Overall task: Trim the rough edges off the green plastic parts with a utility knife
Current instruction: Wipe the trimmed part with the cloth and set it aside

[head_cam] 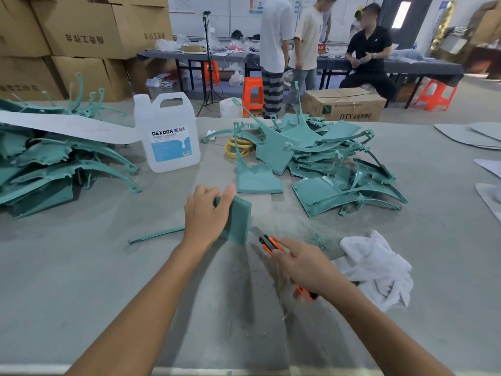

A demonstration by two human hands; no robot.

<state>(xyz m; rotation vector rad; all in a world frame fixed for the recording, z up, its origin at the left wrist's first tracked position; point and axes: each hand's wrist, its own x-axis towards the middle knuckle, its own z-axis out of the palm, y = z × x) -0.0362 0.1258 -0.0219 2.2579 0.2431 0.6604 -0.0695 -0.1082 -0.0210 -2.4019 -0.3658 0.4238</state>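
Green parts point(333, 164) lie heaped on the table point(81, 280) right of the jug point(168, 134), with a second heap point(48, 169) left of it. A cloth point(379, 267) lies in front of the jug, far to its right. One part point(238, 221) stands tilted just in front of the jug, its top edge gripped by the left hand point(207, 213). The right hand point(303, 264), right of the jug and nearer the person, is wrapped around an orange knife point(271, 244). Its tip is just beside the part's lower corner; contact cannot be told.
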